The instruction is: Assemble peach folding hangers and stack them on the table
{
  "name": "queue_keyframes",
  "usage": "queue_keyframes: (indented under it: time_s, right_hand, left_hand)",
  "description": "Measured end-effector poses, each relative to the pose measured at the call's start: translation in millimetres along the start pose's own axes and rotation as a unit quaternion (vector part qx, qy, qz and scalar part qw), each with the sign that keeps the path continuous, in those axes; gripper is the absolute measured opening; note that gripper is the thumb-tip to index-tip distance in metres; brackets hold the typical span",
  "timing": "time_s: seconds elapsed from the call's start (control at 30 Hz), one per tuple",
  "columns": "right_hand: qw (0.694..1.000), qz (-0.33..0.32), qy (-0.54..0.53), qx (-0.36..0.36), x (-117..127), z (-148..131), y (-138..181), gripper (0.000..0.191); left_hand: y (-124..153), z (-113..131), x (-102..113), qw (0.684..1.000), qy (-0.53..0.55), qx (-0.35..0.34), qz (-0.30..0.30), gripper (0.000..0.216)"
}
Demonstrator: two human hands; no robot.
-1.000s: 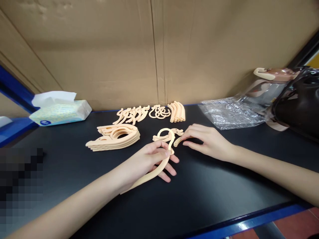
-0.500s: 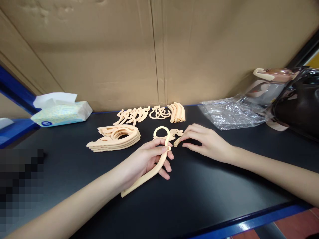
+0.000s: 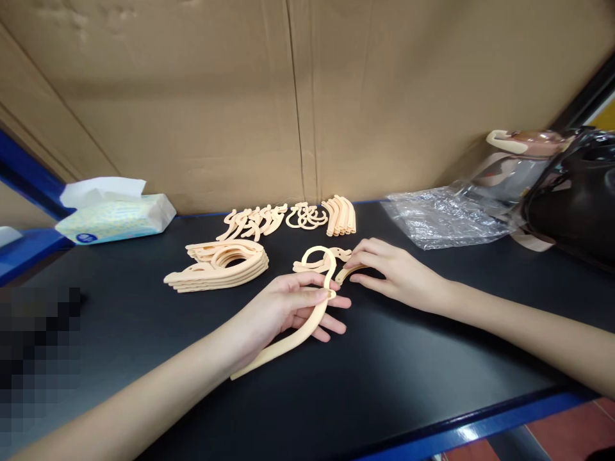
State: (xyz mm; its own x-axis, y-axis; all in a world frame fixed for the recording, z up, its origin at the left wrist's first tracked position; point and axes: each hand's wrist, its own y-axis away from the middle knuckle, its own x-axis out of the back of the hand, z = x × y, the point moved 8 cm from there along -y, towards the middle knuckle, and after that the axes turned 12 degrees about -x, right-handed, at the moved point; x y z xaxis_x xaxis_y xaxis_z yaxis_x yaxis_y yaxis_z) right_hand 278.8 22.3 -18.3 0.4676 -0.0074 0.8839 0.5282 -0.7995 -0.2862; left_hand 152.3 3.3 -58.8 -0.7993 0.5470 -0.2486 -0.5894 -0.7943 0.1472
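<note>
My left hand (image 3: 288,307) is closed around a long curved peach plastic hanger piece (image 3: 293,336) with a hook loop at its top, held just above the black table (image 3: 384,371). My right hand (image 3: 389,272) rests on the table to its right, fingertips pinching a short curved peach piece (image 3: 346,273). Between the hands lie small peach hook parts (image 3: 312,262). A stack of curved hanger arms (image 3: 218,266) sits to the left. Rows of small peach parts (image 3: 288,218) line the back.
A tissue pack (image 3: 115,214) lies at the back left. Crumpled clear plastic (image 3: 442,218), a jug-like container (image 3: 519,166) and a dark bag (image 3: 576,205) occupy the right. A cardboard wall (image 3: 298,96) closes the back. The table's blue front edge (image 3: 480,429) runs low right.
My left hand lifted the long piece slightly, then lowered it and shifted it a little right. My right hand stayed on the short curved piece, fingers closing slightly on it.
</note>
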Motion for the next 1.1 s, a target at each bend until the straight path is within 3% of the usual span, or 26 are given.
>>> queue_keyframes:
  time_s: [0.47, 0.73, 1.1]
  right_hand:
    - [0.998, -0.012, 0.054, 0.013, -4.3, -3.5, 2.6, 0.023]
    - [0.999, 0.011, -0.031, -0.021, -2.5, 0.0, 2.4, 0.016]
    - [0.998, -0.044, 0.018, -0.047, -11.2, -4.0, 7.0, 0.019]
  left_hand:
    - [-0.2, 3.3, 0.1, 0.999, -0.026, -0.016, 0.029, 0.018]
    - [-1.1, 6.4, 2.9, 0.996, -0.036, -0.032, 0.069, 0.021]
    - [-0.7, 8.6, 1.1, 0.996, -0.046, -0.053, 0.063, 0.021]
